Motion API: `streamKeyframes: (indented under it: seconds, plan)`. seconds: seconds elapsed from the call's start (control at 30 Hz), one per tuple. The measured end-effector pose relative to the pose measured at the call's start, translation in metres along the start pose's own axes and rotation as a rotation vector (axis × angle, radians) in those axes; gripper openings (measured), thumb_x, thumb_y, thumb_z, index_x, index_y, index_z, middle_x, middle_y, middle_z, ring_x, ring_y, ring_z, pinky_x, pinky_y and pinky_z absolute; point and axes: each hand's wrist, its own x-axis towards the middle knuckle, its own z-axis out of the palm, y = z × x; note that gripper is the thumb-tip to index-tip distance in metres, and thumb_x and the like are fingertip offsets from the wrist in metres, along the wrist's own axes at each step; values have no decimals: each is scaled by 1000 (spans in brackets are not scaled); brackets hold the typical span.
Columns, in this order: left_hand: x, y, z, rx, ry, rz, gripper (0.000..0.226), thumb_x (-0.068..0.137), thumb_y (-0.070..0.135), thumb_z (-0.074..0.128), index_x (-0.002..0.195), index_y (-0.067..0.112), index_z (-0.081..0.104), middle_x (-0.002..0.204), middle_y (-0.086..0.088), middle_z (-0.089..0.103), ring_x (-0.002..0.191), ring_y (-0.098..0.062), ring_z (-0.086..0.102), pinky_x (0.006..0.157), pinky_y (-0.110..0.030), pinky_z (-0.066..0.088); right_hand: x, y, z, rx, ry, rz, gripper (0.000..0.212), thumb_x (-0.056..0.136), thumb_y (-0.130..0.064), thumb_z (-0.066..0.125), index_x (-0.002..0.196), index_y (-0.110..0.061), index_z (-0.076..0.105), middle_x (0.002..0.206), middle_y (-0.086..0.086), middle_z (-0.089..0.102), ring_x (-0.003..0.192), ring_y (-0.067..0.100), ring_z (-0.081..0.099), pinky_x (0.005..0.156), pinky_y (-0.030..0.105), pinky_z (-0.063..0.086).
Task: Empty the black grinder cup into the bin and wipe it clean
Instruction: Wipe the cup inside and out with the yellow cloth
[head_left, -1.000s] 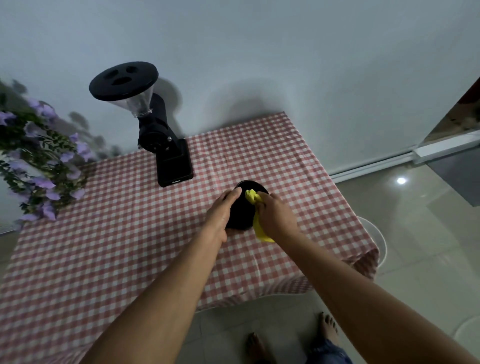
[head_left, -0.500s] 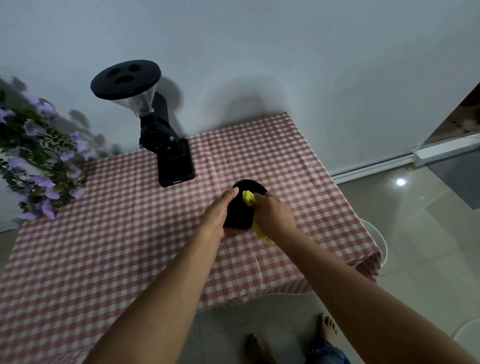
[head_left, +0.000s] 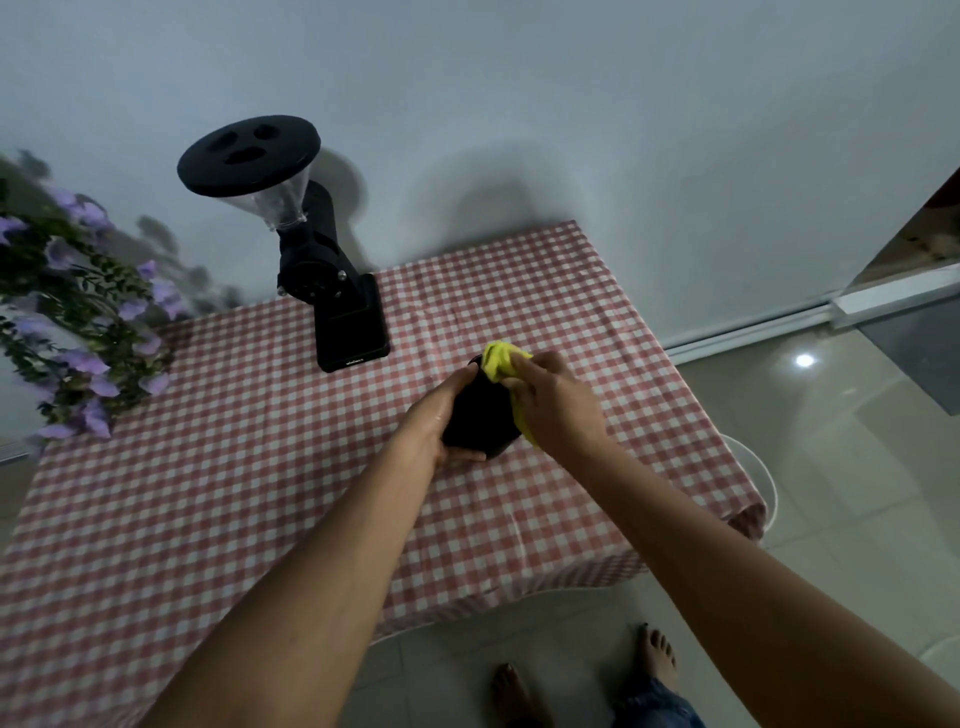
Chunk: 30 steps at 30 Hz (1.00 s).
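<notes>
The left hand (head_left: 435, 422) is wrapped around the black grinder cup (head_left: 480, 418), thumb along the side facing the camera and fingers curled under its base, gripping it firmly. The cup is held just above the desk (head_left: 218, 467) rather than standing on it, and it is tilted: its long axis runs from the base, nearest the person, up and away toward its mouth, which points toward the wall and slightly upward. The right hand (head_left: 558, 402) sits just right of the cup, touching it, with its fingers closed on a bunched yellow cloth (head_left: 501, 359). The cloth is pressed at the cup's rim, beyond the left hand's fingertips, and a strip of it trails down between the right palm and the cup's wall. How far it reaches inside is hidden. Beyond the left hand, well apart, the black coffee grinder (head_left: 332, 291) stands on the checked tablecloth. Purple flowers (head_left: 78, 332) hang far to the left of that hand.
</notes>
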Motion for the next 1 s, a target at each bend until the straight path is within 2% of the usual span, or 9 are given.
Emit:
streamKeyframes:
  seconds: [0.07,0.13,0.3,0.4,0.57,0.67,0.77,0.9,1.0]
  plan:
    - [-3,0,2,9,10,-1,60,76,58,77,116,14,67,110,-16,72,96,-37,69,73,-55,62,7,-10,8,-18,-229,-4,35,101,-29,41,133,-19,54,134,9,51,104,30,62,81,38,54]
    - [-1,-1,2,-3,9,-7,67,74,60,78,122,14,67,112,-16,72,99,-38,69,74,-57,61,9,-15,15,55,-306,-3,31,99,-16,42,125,-8,58,127,15,56,109,34,58,88,42,49]
    - [-8,1,0,-6,30,-19,62,80,58,74,121,12,66,98,-11,70,86,-30,66,68,-45,57,12,-20,16,209,-357,37,28,95,-13,52,122,-6,59,129,10,58,111,30,58,87,34,47]
    - [-10,-3,-1,-14,47,2,62,77,56,78,122,14,66,102,-11,70,90,-30,66,71,-45,59,11,-17,19,147,-339,36,20,95,-15,52,110,-5,61,123,9,59,106,28,59,80,31,45]
    - [-15,-1,1,6,65,41,53,75,47,82,115,14,70,101,-8,71,84,-23,66,51,-33,52,8,-20,20,-52,-277,36,25,99,-23,48,116,-6,56,120,10,58,98,29,62,75,36,51]
    - [-13,-2,0,-14,56,27,48,72,44,85,109,17,70,108,-13,70,94,-33,67,67,-50,62,3,-13,17,-157,-300,16,26,99,-21,48,122,-10,53,120,9,56,97,28,63,75,39,55]
    - [-11,-2,-1,-9,54,32,46,70,43,87,107,20,69,112,-12,67,105,-38,64,85,-62,58,1,-5,9,-237,-340,-13,28,97,-23,54,122,-11,54,117,7,57,98,28,63,75,38,55]
    - [-14,-3,0,-9,55,36,35,74,41,85,96,23,66,101,-10,63,94,-34,62,87,-61,57,-3,6,-2,-262,-326,-33,22,96,-23,53,115,-14,61,115,5,59,94,24,63,74,38,56]
    - [-17,-5,-1,-6,47,53,40,76,42,83,105,22,65,101,-9,62,89,-32,61,83,-59,58,-8,20,-13,-151,-273,1,22,96,-17,49,111,-16,65,110,0,61,93,22,61,75,36,52]
